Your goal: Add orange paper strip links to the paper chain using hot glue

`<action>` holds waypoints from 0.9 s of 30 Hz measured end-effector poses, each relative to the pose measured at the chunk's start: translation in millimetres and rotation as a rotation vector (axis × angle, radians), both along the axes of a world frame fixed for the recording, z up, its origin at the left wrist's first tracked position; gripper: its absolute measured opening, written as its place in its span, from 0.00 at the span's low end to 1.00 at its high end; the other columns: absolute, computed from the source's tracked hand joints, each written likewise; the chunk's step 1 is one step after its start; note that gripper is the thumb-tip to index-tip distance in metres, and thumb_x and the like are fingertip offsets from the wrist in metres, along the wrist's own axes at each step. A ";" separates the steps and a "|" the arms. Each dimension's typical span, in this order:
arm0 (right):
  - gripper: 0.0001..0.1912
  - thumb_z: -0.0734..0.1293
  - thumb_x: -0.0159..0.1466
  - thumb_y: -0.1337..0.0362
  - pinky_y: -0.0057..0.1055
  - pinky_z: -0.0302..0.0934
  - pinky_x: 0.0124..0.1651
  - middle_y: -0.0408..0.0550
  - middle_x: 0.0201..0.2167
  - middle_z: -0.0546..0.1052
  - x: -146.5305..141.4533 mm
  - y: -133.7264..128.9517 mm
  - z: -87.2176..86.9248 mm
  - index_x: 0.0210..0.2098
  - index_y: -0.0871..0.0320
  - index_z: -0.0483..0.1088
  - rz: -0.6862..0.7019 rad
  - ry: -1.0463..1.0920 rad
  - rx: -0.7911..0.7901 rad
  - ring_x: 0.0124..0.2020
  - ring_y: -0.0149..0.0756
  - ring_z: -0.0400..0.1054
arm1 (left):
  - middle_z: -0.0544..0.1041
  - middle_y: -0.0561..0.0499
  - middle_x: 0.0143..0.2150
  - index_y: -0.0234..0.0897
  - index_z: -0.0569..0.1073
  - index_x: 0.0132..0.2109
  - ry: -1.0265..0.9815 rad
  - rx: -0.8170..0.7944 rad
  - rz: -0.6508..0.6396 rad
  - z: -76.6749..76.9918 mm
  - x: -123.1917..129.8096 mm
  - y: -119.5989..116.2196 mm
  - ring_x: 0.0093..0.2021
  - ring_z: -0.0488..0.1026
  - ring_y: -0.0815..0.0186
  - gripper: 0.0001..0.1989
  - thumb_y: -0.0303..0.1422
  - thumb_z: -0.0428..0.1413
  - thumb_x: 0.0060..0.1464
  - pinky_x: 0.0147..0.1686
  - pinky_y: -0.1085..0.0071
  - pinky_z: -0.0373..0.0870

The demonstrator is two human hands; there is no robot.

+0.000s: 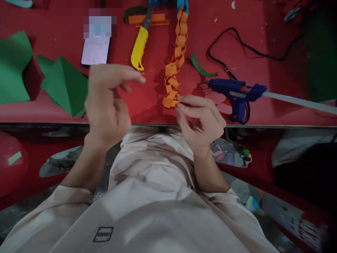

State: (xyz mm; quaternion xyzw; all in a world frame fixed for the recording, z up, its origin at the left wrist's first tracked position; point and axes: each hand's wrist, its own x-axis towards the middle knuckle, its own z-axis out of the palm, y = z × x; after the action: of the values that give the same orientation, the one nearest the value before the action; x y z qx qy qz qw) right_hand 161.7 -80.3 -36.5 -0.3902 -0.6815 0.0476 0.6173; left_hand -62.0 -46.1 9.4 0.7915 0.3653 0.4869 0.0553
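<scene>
An orange paper chain (pixel 180 39) of looped strips runs down the red table toward me. My right hand (pixel 201 121) pinches its nearest link between thumb and fingertips, close to the table's front edge. Left of the chain, my left hand (pixel 106 103) is raised with the index finger stretched out and the other fingers loosely bent; nothing shows in it. Just beyond those fingertips lies a knife with a yellow handle (pixel 139 49). A blue hot glue gun (pixel 231 92) rests on its side to the right of my right hand, with a small red light showing and a long glue stick (pixel 297 101) in its back.
Green paper pieces (pixel 64 84) lie at the left, near a phone (pixel 96 51) with its screen lit. Orange strips (pixel 158 19) lie under the knife's blade. A green strip (pixel 201 66) and a black cord (pixel 252 50) lie beyond the glue gun. Red stools flank me.
</scene>
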 end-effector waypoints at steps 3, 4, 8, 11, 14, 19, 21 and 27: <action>0.07 0.71 0.66 0.73 0.39 0.80 0.47 0.47 0.44 0.84 4.8 8.2 4.0 0.41 0.55 0.78 -0.002 -0.014 -0.027 0.45 0.38 0.81 | 0.78 0.45 0.55 0.42 0.75 0.60 0.091 0.002 -0.136 -1.8 7.3 5.3 0.53 0.74 0.57 0.20 0.36 0.63 0.62 0.53 0.59 0.72; 0.07 0.71 0.66 0.73 0.39 0.80 0.48 0.48 0.44 0.84 5.9 10.3 6.2 0.41 0.56 0.78 -0.008 -0.025 -0.025 0.45 0.38 0.81 | 0.78 0.44 0.54 0.41 0.74 0.59 0.124 0.017 -0.132 -2.2 11.0 5.1 0.53 0.75 0.56 0.18 0.34 0.63 0.62 0.54 0.57 0.71; 0.06 0.72 0.65 0.73 0.39 0.80 0.47 0.49 0.41 0.85 7.0 15.5 13.9 0.39 0.57 0.79 -0.013 -0.032 0.020 0.43 0.38 0.81 | 0.78 0.42 0.51 0.39 0.73 0.56 0.245 0.087 -0.038 -3.4 23.7 -0.6 0.50 0.74 0.55 0.14 0.30 0.58 0.65 0.50 0.55 0.70; 0.06 0.72 0.66 0.71 0.40 0.80 0.48 0.46 0.42 0.84 5.1 16.3 15.7 0.40 0.54 0.79 -0.008 -0.038 0.007 0.43 0.39 0.81 | 0.78 0.42 0.51 0.41 0.73 0.57 0.260 0.073 -0.002 -5.9 26.7 -4.0 0.51 0.74 0.54 0.14 0.32 0.56 0.66 0.50 0.55 0.68; 0.06 0.72 0.67 0.70 0.40 0.79 0.50 0.46 0.42 0.84 1.9 15.9 15.8 0.41 0.53 0.79 0.010 -0.031 0.002 0.44 0.39 0.81 | 0.77 0.44 0.52 0.44 0.73 0.58 0.255 0.006 0.018 -8.8 25.3 -5.0 0.53 0.74 0.52 0.14 0.37 0.57 0.66 0.53 0.52 0.66; 0.04 0.71 0.68 0.67 0.41 0.79 0.50 0.48 0.41 0.84 -4.9 15.9 15.9 0.40 0.53 0.79 -0.028 -0.013 -0.001 0.44 0.39 0.81 | 0.77 0.45 0.51 0.47 0.75 0.57 0.235 -0.094 0.018 -10.6 21.4 -3.6 0.56 0.74 0.46 0.17 0.43 0.60 0.63 0.57 0.48 0.65; 0.04 0.71 0.68 0.68 0.41 0.79 0.49 0.48 0.41 0.84 -6.8 16.2 15.7 0.40 0.53 0.79 -0.039 -0.013 0.013 0.43 0.39 0.81 | 0.77 0.44 0.51 0.47 0.76 0.56 0.227 -0.112 0.012 -10.5 21.1 -2.7 0.55 0.74 0.46 0.17 0.43 0.61 0.62 0.57 0.48 0.65; 0.06 0.72 0.66 0.71 0.40 0.79 0.48 0.48 0.42 0.84 -7.1 17.0 14.6 0.39 0.54 0.78 -0.028 0.009 0.016 0.43 0.39 0.81 | 0.77 0.45 0.50 0.46 0.78 0.51 0.225 -0.148 0.015 -8.9 24.0 -0.8 0.55 0.74 0.46 0.14 0.44 0.61 0.61 0.57 0.49 0.66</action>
State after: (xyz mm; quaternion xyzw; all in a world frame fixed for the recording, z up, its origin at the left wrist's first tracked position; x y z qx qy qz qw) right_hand 154.5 -63.3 -22.0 -0.3947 -0.6735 0.0352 0.6240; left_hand -38.1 -46.9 0.5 0.8321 0.4101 0.3672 0.0684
